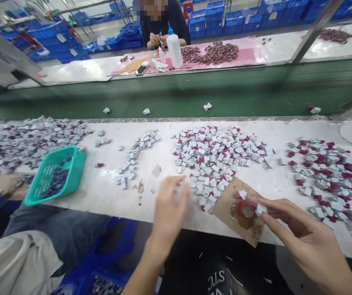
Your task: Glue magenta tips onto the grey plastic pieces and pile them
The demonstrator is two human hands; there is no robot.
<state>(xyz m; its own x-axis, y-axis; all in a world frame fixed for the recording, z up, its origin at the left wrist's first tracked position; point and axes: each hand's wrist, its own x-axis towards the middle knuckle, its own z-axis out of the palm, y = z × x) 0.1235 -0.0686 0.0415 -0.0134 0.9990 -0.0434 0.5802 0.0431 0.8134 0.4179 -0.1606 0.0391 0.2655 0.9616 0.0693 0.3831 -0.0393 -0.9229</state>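
My right hand pinches a small white plastic piece between thumb and forefinger. The piece is beside a small round red-rimmed pot, which sits on a brown cardboard sheet with a wet brown stain. A white-and-dark-red piece lies on the cardboard just behind the pot. My left hand is over the white table, left of a large pile of grey-white and dark red pieces. Motion smears its fingers, so whether they hold anything is unclear.
More pieces form a heap at right, a curved row left of centre and a big heap at far left. A green basket holds dark parts. Beyond runs a green conveyor belt; a person works across it.
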